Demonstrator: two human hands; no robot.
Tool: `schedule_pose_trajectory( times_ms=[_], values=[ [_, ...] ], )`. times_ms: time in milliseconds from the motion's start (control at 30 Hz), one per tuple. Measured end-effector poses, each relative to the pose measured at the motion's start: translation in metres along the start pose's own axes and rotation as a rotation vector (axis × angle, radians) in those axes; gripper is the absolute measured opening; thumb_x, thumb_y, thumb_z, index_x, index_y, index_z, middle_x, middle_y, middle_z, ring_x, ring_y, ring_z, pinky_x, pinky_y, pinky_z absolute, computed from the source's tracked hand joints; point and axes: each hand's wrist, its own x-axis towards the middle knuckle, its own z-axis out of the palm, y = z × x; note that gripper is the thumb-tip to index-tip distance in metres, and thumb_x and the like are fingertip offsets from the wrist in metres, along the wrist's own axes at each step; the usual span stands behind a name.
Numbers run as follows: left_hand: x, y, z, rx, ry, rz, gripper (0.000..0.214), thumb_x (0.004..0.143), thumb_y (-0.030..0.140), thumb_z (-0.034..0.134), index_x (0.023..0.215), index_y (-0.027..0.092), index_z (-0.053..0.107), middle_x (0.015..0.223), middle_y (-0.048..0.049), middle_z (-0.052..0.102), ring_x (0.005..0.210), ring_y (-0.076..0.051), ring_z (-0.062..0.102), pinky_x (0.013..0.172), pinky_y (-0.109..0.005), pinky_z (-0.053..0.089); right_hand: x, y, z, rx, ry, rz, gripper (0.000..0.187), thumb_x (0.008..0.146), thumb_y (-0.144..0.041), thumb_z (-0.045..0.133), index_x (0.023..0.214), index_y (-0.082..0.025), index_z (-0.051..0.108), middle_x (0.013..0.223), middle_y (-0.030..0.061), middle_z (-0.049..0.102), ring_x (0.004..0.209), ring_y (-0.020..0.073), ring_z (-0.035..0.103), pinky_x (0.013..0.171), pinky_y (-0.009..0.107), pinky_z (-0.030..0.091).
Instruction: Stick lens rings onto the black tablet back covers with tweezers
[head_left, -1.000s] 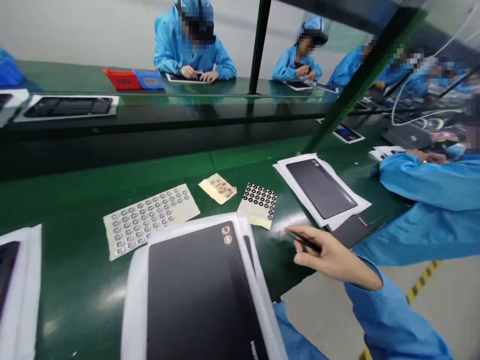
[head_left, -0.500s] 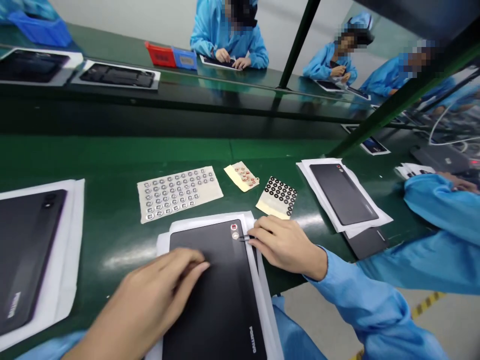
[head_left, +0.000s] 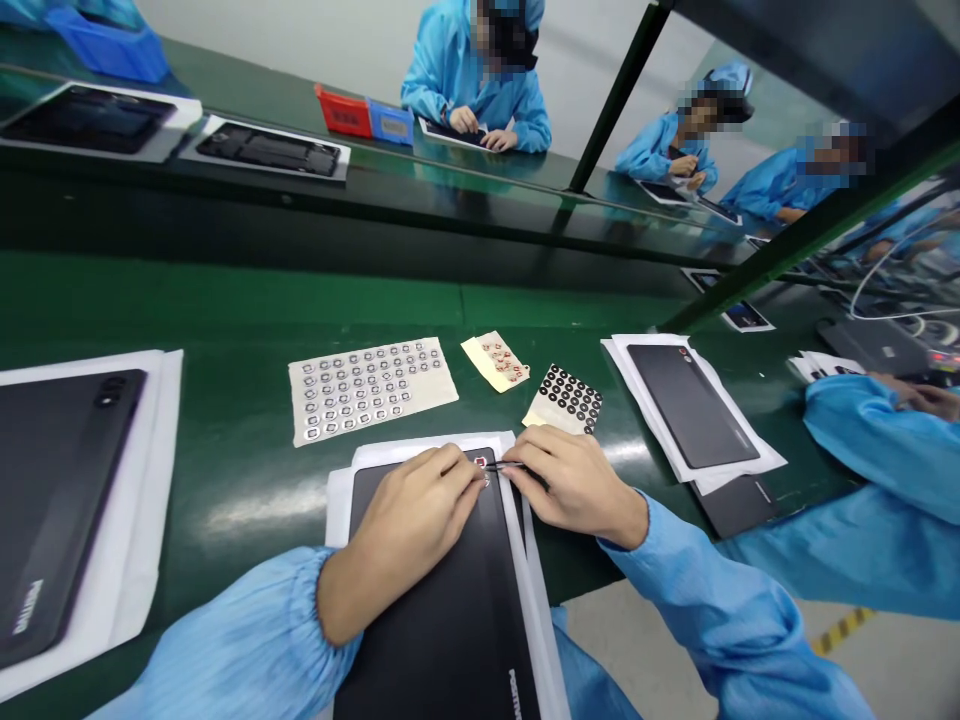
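A dark tablet (head_left: 442,610) lies back up on white paper sheets (head_left: 341,505) in front of me. My right hand (head_left: 574,485) pinches thin dark tweezers (head_left: 496,466) at the tablet's upper right corner. Their tips reach a small red-and-white sticker (head_left: 481,463) in the camera area. Over the upper part of the tablet, my left hand (head_left: 420,510) has its thumb and fingers closed together beside the tweezer tips. Whether anything is between those fingertips is hidden. A second round spot below the red sticker is partly covered by my left fingertips.
Beyond the tablet lie a sheet of clear stickers (head_left: 371,385), a small sheet with red marks (head_left: 496,360) and a sheet of black rings (head_left: 566,398). More tablets rest left (head_left: 64,500) and right (head_left: 690,405). A co-worker's sleeve (head_left: 847,500) is at right; a green post (head_left: 780,245) slants above.
My left hand has moved forward and right to the tablet's camera area. The tweezer tips have shifted from the lower spot up to the red sticker. The view has tilted slightly.
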Motion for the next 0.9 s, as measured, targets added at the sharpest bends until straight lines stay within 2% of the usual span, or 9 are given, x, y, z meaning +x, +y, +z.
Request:
schedule_pose_trajectory(
  times_ms=[100, 200, 300, 400, 500, 633, 800, 900],
  values=[
    [0.005, 0.0, -0.001, -0.097, 0.021, -0.081, 0.019, 0.104, 0.027, 0.05, 0.098, 0.022, 0.067, 0.092, -0.0008, 0.065, 0.079, -0.016, 0.066, 0.072, -0.031, 0.051, 0.007, 0.001, -0.006, -0.041, -0.036, -0.044, 0.025, 0.105, -0.034, 0.051, 0.106, -0.019, 0.071, 0.095, 0.0051, 0.068, 0.088, 0.0169, 0.062, 0.071, 0.029, 0.041],
    [0.007, -0.003, -0.003, -0.142, 0.111, -0.182, 0.018, 0.104, 0.029, 0.053, 0.099, 0.023, 0.069, 0.105, -0.001, 0.066, 0.079, -0.013, 0.067, 0.074, -0.028, 0.052, 0.014, 0.002, -0.007, -0.075, -0.074, -0.084, 0.027, 0.106, -0.036, 0.05, 0.103, -0.019, 0.071, 0.093, 0.0047, 0.067, 0.085, 0.0168, 0.06, 0.069, 0.029, 0.039],
    [0.007, -0.006, -0.002, -0.093, 0.114, -0.14, 0.019, 0.104, 0.029, 0.054, 0.102, 0.025, 0.072, 0.114, -0.0021, 0.07, 0.093, -0.017, 0.07, 0.082, -0.031, 0.052, 0.018, 0.004, -0.004, -0.077, -0.074, -0.105, 0.029, 0.107, -0.034, 0.048, 0.1, -0.017, 0.07, 0.093, 0.0049, 0.067, 0.084, 0.016, 0.06, 0.069, 0.029, 0.039],
    [0.006, -0.008, 0.002, -0.089, 0.084, -0.103, 0.02, 0.104, 0.03, 0.053, 0.104, 0.025, 0.073, 0.11, -0.0011, 0.075, 0.099, -0.02, 0.07, 0.089, -0.033, 0.052, 0.015, 0.006, 0.002, -0.061, -0.012, -0.072, 0.029, 0.109, -0.032, 0.045, 0.102, -0.016, 0.069, 0.095, 0.0051, 0.067, 0.085, 0.0154, 0.06, 0.069, 0.029, 0.04],
    [0.006, -0.009, 0.005, -0.08, 0.092, -0.09, 0.019, 0.104, 0.029, 0.054, 0.105, 0.025, 0.072, 0.111, -0.001, 0.075, 0.102, -0.021, 0.069, 0.092, -0.036, 0.051, 0.008, 0.006, 0.005, -0.071, 0.037, -0.06, 0.026, 0.108, -0.032, 0.047, 0.105, -0.016, 0.068, 0.096, 0.0051, 0.067, 0.087, 0.0158, 0.06, 0.068, 0.03, 0.039],
    [0.008, -0.008, 0.005, -0.061, 0.089, -0.063, 0.019, 0.104, 0.028, 0.053, 0.106, 0.023, 0.071, 0.111, -0.0027, 0.074, 0.1, -0.021, 0.068, 0.094, -0.037, 0.051, 0.002, 0.002, 0.005, -0.176, 0.065, -0.116, 0.023, 0.106, -0.031, 0.051, 0.106, -0.017, 0.069, 0.097, 0.0061, 0.067, 0.086, 0.0179, 0.058, 0.063, 0.032, 0.037],
    [0.009, -0.007, 0.004, -0.05, 0.077, -0.052, 0.02, 0.105, 0.027, 0.051, 0.107, 0.024, 0.071, 0.11, -0.0039, 0.074, 0.1, -0.021, 0.068, 0.092, -0.038, 0.051, -0.002, -0.006, 0.008, -0.285, 0.101, -0.194, 0.019, 0.103, -0.018, 0.051, 0.108, -0.017, 0.069, 0.093, 0.0066, 0.068, 0.081, 0.0189, 0.056, 0.059, 0.033, 0.037],
    [0.009, -0.009, 0.004, -0.056, 0.085, -0.045, 0.021, 0.105, 0.027, 0.051, 0.107, 0.024, 0.072, 0.112, -0.0032, 0.075, 0.103, -0.021, 0.068, 0.095, -0.038, 0.051, -0.009, -0.011, 0.014, -0.362, 0.154, -0.236, 0.022, 0.102, -0.015, 0.049, 0.109, -0.017, 0.07, 0.098, 0.0077, 0.07, 0.077, 0.0181, 0.056, 0.053, 0.034, 0.035]
  ],
)
